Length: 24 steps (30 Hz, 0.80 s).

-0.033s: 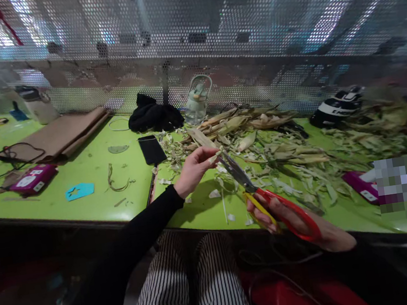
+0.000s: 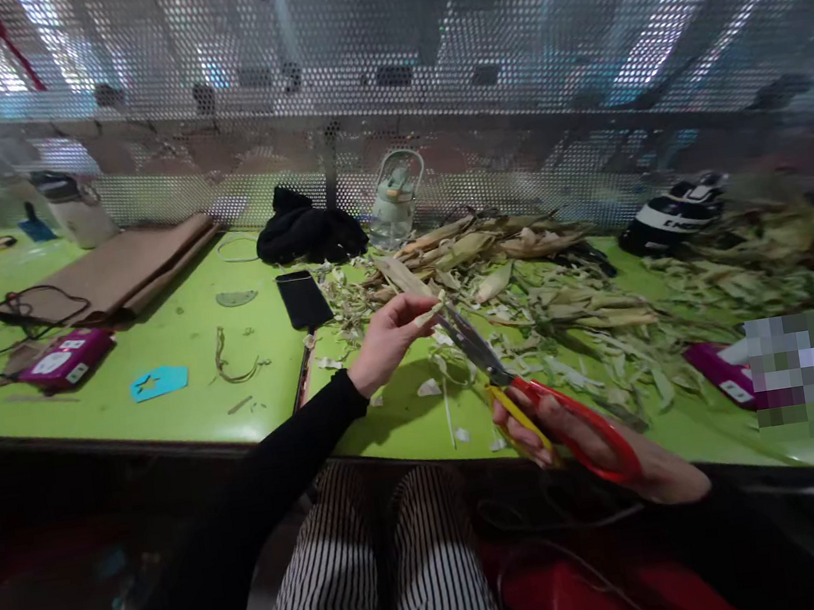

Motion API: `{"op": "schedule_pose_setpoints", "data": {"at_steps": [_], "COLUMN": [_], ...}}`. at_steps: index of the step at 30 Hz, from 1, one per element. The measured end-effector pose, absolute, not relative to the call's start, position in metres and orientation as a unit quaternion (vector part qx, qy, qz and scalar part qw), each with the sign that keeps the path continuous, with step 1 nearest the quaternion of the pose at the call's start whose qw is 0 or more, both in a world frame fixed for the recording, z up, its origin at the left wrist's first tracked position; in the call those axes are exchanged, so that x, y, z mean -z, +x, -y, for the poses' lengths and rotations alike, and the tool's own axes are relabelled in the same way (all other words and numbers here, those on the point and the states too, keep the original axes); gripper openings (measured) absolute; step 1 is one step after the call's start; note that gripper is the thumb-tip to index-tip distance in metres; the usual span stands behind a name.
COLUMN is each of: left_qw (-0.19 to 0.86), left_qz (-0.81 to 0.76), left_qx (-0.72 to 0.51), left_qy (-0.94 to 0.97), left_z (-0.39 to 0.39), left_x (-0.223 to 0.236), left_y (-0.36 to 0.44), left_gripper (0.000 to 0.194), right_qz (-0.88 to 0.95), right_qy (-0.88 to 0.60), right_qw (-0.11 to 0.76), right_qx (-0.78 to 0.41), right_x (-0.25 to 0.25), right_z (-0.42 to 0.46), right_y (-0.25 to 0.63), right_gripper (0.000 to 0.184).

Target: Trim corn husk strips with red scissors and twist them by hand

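My left hand (image 2: 388,340) is closed in a pinch on a small strip of dried corn husk (image 2: 430,314), held just above the green table (image 2: 186,407). My right hand (image 2: 593,445) grips red-and-yellow scissors (image 2: 542,402) by the handles. Their dark blades (image 2: 471,344) point up and left, and the tips meet the husk strip beside my left fingers. Small cut husk bits (image 2: 430,388) lie on the table under my hands.
A big pile of dried husks (image 2: 546,275) spreads across the table's right half. A black phone (image 2: 303,299), black cloth (image 2: 306,233), pale bottle (image 2: 396,200), brown paper (image 2: 114,270), pink packets (image 2: 66,358), a blue card (image 2: 158,382) and cables lie left. A perforated metal screen (image 2: 378,97) closes the back.
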<state>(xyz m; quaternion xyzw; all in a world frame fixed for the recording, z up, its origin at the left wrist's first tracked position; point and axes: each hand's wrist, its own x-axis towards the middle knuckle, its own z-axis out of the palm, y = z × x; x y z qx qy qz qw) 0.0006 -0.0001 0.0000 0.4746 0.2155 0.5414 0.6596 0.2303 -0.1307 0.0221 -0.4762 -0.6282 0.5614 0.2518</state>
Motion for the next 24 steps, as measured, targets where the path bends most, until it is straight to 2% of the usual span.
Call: {"op": "schedule_pose_setpoints", "data": {"at_steps": [18, 24], "left_qw": [0.632, 0.645], "left_qz": [-0.226, -0.215], "left_qx": [-0.536, -0.554], "left_qy": [0.512, 0.480], "left_z": [0.003, 0.004], "left_x": [-0.002, -0.002], "left_y": [-0.001, 0.001], "left_gripper": [0.018, 0.025], "right_qz": [0.594, 0.639], "right_qy": [-0.504, -0.534], "right_qw": [0.276, 0.252], "right_qx": [-0.563, -0.493], "right_x": [-0.001, -0.024], "right_z": [0.124, 0.137], "right_y": [0.232, 0.224], "right_gripper": [0.068, 0.068]}}
